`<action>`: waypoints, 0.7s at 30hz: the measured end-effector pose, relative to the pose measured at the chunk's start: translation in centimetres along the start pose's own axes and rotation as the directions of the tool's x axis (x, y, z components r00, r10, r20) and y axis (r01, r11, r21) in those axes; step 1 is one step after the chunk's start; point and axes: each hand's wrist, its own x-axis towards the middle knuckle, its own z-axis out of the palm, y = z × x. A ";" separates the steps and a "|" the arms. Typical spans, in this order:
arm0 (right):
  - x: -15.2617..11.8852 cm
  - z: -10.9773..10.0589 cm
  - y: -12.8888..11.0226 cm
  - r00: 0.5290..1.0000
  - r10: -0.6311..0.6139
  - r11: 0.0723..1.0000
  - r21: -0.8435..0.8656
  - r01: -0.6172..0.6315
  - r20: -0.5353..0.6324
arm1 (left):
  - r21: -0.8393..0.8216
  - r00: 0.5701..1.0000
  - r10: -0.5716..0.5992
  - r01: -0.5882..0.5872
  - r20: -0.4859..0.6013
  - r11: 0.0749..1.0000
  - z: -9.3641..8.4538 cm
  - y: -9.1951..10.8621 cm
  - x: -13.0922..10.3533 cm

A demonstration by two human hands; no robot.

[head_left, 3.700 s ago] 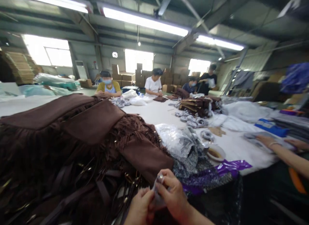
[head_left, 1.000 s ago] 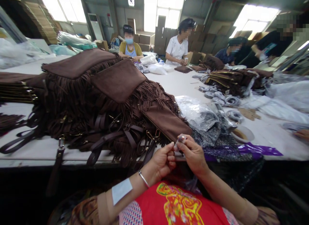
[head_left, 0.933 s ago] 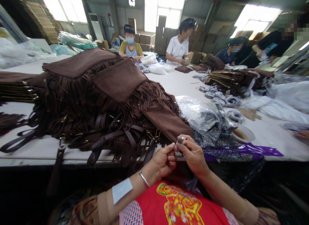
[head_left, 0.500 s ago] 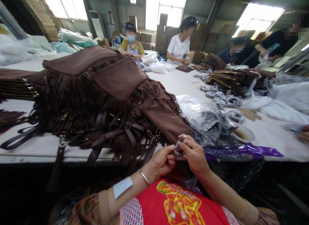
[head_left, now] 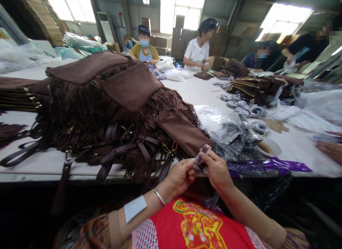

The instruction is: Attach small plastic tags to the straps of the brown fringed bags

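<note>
Both hands meet at the table's front edge over a small strip of greyish clear plastic film (head_left: 202, 154). My left hand (head_left: 182, 176) pinches its lower left end between thumb and forefinger, the other fingers curled in. My right hand (head_left: 217, 168) is closed on its right side. What the film may contain is too small to make out. Just behind the hands lies the corner of a brown fringed bag (head_left: 185, 133), part of a big heap of such bags with gold clips and wrist straps (head_left: 145, 151).
To the right are crumpled clear plastic (head_left: 216, 120), black-and-white speckled material (head_left: 242, 152), a bowl (head_left: 269, 147) and several grey coils (head_left: 258, 111). More brown bags (head_left: 256, 86) are stacked beyond. Several co-workers sit or stand across the table; another person's hand (head_left: 330, 151) shows at the right edge.
The plastic film has tilted and shifted slightly up and to the right with my right hand. My left hand keeps its pinch. The other person's hand at the right edge shows more.
</note>
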 end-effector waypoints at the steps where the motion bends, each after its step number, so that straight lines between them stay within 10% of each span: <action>1: -0.1 0.0 0.1 1.000 0.003 1.000 0.001 -0.003 0.001 | -0.017 1.000 -0.010 0.010 0.008 1.000 0.1 0.1 0.0; 9: -0.4 0.6 0.2 1.000 0.018 1.000 0.012 -0.019 0.021 | -0.237 0.994 -0.065 0.085 0.091 0.968 -0.3 -0.5 0.7; 21: 0.4 0.6 0.0 1.000 0.004 0.999 0.038 -0.004 -0.008 | -0.088 0.997 -0.071 0.074 0.035 0.993 -1.5 -0.7 0.6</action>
